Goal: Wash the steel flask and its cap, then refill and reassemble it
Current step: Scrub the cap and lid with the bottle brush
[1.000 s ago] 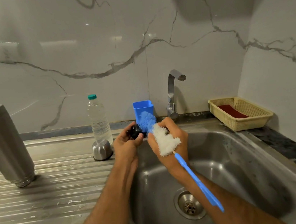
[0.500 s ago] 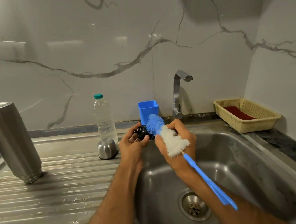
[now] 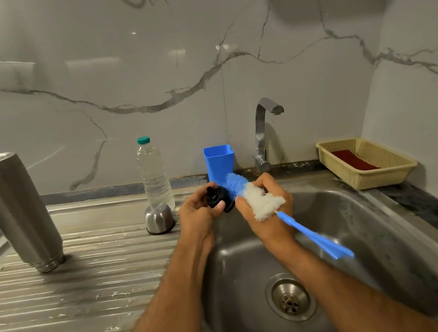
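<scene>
Honestly, with the left hand (image 3: 199, 215) only pinching the wet black stopper (image 3: 219, 198) over the sink (image 3: 358, 220) and the right hand (image 3: 267, 212) gripping the brush (image 3: 261, 202), a hard scrub could knock it loose, while the flask (image 3: 13, 209) stands upended on the table (image 3: 74, 282).

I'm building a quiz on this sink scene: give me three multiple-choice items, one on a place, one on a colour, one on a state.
1. Where does the steel flask stand?
A. in the sink basin
B. on the ribbed drainboard
C. in the yellow basket

2. What colour is the plastic bottle's cap?
A. red
B. white
C. green

3. What is the left hand doing?
A. gripping a black stopper
B. lying flat on the counter
C. turning the tap

Answers:
1 B: it stands mouth down on the drainboard.
2 C: the cap is teal green.
3 A: its fingers curl round the black stopper.
</scene>
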